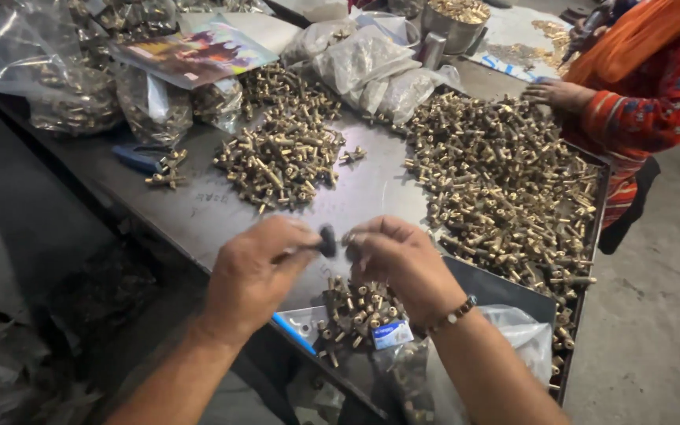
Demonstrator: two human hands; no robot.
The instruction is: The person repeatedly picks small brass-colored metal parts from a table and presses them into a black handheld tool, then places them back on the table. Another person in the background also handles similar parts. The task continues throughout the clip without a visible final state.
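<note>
Black knob (327, 240) pinched between both hands above worktop's (371, 189) near edge: left hand (257, 271) clenched on its side, right hand (403, 260) closed at other side, whether on a brass fitting, cannot tell. Small fittings pile (356, 311) just below, by two plastic bags. Two bigger piles (285, 149) farther out, uncounted. Beyond, grey metal worktop, more bags, co-worker's hand (556, 93), concrete floor.
</note>
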